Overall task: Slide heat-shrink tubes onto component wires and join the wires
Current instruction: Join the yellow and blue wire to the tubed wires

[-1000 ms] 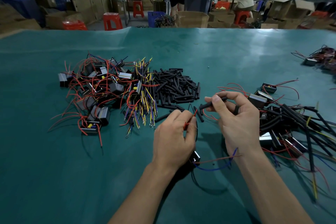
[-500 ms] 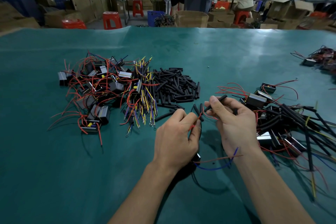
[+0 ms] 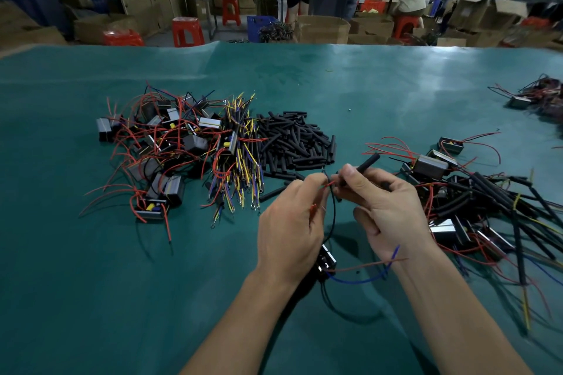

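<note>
Right hand (image 3: 387, 207) pinches a light, pliable heat-shrink tube (image 3: 367, 162); left hand (image 3: 291, 222) pinches the thin, floppy red wire (image 3: 330, 183), apparently near its tip.

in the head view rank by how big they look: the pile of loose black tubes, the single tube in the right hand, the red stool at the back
1. pile of loose black tubes
2. red stool, though it stands far back, so its look is shrunk
3. single tube pinched by the right hand

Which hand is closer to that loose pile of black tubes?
Left. The left hand sits just below the pile of black tubes; the right hand is further to its right.
</note>
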Demonstrator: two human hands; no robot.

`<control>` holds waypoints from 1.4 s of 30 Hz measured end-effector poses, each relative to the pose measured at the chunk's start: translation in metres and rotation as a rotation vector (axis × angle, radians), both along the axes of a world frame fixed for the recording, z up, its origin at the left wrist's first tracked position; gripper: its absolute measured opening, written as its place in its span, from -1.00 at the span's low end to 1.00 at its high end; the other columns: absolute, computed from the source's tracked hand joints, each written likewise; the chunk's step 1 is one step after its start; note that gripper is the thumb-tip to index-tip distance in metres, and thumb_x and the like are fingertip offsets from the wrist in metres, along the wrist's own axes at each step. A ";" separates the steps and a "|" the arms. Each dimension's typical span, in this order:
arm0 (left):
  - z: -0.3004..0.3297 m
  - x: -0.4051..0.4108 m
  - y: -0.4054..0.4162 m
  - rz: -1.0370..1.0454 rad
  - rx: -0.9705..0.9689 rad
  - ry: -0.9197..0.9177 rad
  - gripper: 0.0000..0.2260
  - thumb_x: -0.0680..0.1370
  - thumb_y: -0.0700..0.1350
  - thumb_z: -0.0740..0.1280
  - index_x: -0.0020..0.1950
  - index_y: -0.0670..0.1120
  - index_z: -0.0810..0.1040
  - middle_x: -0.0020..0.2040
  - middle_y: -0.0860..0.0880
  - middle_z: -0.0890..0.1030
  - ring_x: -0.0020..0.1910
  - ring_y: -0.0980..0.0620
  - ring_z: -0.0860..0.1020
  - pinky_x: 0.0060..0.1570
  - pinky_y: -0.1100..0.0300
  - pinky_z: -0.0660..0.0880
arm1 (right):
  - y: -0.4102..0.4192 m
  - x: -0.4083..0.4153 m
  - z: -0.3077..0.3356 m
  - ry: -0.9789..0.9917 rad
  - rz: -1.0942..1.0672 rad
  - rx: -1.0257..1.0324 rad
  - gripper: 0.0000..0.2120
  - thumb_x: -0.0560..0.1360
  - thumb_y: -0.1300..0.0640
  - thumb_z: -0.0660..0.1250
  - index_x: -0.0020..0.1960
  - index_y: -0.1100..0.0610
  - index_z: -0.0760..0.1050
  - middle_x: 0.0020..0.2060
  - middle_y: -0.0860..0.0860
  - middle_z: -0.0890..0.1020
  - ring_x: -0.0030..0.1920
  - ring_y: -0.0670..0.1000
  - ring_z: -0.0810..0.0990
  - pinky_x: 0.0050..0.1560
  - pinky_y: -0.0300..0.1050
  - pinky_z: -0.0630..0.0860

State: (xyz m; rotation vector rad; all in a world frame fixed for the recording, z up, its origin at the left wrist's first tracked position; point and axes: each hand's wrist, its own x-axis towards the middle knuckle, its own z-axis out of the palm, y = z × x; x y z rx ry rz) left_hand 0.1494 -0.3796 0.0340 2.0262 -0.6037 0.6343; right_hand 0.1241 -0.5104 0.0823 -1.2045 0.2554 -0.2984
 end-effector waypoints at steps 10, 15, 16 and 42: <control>-0.003 0.003 0.002 0.014 -0.081 0.001 -0.90 0.66 -0.07 0.24 0.09 0.00 0.54 -0.26 0.11 0.47 -0.31 0.04 0.41 -0.31 -0.03 0.47 | -0.002 0.000 -0.001 -0.040 0.086 -0.010 -0.86 0.26 0.17 0.55 -0.18 0.16 0.72 -0.32 0.11 0.65 -0.33 -0.06 0.63 -0.68 -0.33 0.17; 0.000 0.002 0.001 0.024 -0.099 0.005 -0.93 0.66 -0.08 0.27 0.04 -0.01 0.53 -0.29 0.15 0.42 -0.33 0.00 0.45 -0.34 -0.02 0.47 | -0.001 0.000 0.000 -0.131 0.087 -0.085 -0.78 0.27 0.25 0.52 -0.10 0.27 0.66 -0.40 0.12 0.65 -0.58 -0.16 0.47 -0.59 -0.41 0.29; 0.000 0.002 0.000 0.036 -0.108 0.008 -0.93 0.67 -0.06 0.26 0.03 0.00 0.52 -0.30 0.14 0.43 -0.33 -0.02 0.47 -0.34 -0.02 0.47 | -0.001 -0.001 -0.001 -0.134 0.080 -0.083 -0.80 0.27 0.26 0.52 -0.12 0.27 0.66 -0.39 0.14 0.65 -0.53 -0.13 0.54 -0.58 -0.41 0.29; 0.001 0.003 0.002 0.086 -0.204 0.036 -0.89 0.68 0.03 0.25 -0.01 0.05 0.48 -0.43 0.05 0.40 -0.45 0.08 0.36 -0.43 0.10 0.35 | 0.007 0.003 -0.014 -0.243 0.020 -0.282 -0.86 0.37 0.33 0.59 -0.19 0.15 0.69 -0.28 0.12 0.72 -0.25 0.06 0.72 -0.12 -0.22 0.61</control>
